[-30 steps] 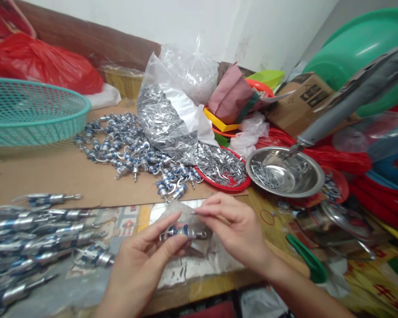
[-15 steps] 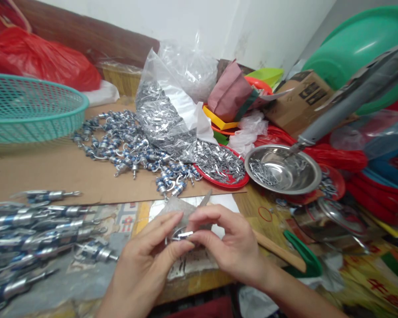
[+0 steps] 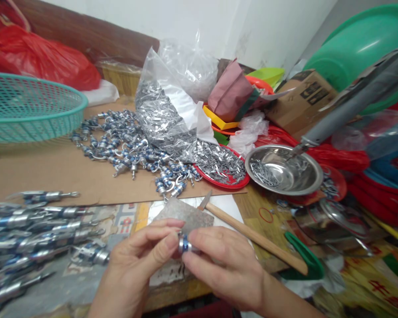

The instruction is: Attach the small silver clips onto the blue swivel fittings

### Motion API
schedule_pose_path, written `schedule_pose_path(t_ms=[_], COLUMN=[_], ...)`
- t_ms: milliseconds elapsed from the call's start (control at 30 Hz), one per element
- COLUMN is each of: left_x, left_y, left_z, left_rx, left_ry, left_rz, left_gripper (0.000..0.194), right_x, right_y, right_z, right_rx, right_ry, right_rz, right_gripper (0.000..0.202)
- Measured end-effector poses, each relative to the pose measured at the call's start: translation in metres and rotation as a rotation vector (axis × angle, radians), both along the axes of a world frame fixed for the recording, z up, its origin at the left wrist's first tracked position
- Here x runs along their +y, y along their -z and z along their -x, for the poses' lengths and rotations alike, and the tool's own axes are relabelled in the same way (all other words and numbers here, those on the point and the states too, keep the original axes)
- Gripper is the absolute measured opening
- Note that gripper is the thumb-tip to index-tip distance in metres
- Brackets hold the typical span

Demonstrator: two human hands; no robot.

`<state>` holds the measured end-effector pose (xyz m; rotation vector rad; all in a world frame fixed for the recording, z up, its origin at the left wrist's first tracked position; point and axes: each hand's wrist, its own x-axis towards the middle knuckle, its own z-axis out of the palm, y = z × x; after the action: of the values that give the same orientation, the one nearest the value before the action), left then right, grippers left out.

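Head view shows me a turquoise basket (image 3: pixel 36 127) at the far left, with a red bag (image 3: pixel 46 62) behind it. Below the basket, nearer to me, long metal fittings (image 3: pixel 23 240) lie in a heap, mostly side by side. To their right and farther back, a loose pile of shorter blue-and-silver pieces (image 3: pixel 119 143) spreads over a cardboard sheet (image 3: pixel 40 172).

Near the bottom middle, I see the left hand (image 3: pixel 137 256) with thumb and fingertips pinching one end of a small silver piece with a blue band (image 3: pixel 185 244). That piece sits between the two hands, in front of a grey slab (image 3: pixel 177 214); the fingers hide much of it from me. The right hand (image 3: pixel 223 260) pinches its other end, thumb below and fingers above.

Behind the hands, a clear bag (image 3: pixel 162 117) bulges with small metal bits, and its mouth meets a red plate (image 3: pixel 232 181) covered in the same bits. A wooden handle (image 3: pixel 258 238) slants from the slab's right side toward a green tray (image 3: pixel 313 267). Farther right I have a steel bowl (image 3: pixel 296 176) with thin metal pieces inside, just beside the plate.
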<state>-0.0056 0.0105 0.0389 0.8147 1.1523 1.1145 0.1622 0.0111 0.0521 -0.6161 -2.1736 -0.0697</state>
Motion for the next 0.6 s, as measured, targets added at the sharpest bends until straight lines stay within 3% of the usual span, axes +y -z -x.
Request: schedule_pose_path(t_ms=[133, 233, 333, 500, 600], left_x=[0.0, 0.0, 0.0, -0.001, -0.007], left_y=[-0.002, -0.004, -0.003, 0.006, 0.008], left_z=[0.008, 0.012, 0.011, 0.001, -0.006], left_rx=[0.216, 0.377, 0.348, 0.197, 0.148], left_ry=[0.068, 0.106, 0.053, 0.002, -0.074], left_rz=[-0.119, -0.226, -0.275, -0.128, -0.013], left_gripper=[0.011, 0.012, 0.013, 0.012, 0.027], right_x=[0.003, 0.002, 0.0, 0.001, 0.002], right_y=[-0.007, -0.007, -0.002, 0.005, 0.006], right_z=[-0.004, -0.003, 0.0, 0.003, 0.004], right_rx=[-0.12, -0.038, 0.07, 0.241, 0.3], right_ry=[-0.01, -0.006, 0.031, 0.009, 0.049], right_rz=[-0.055, 0.028, 0.136, 0.364, 0.537], right_gripper=[0.022, 0.021, 0.02, 0.011, 0.01])
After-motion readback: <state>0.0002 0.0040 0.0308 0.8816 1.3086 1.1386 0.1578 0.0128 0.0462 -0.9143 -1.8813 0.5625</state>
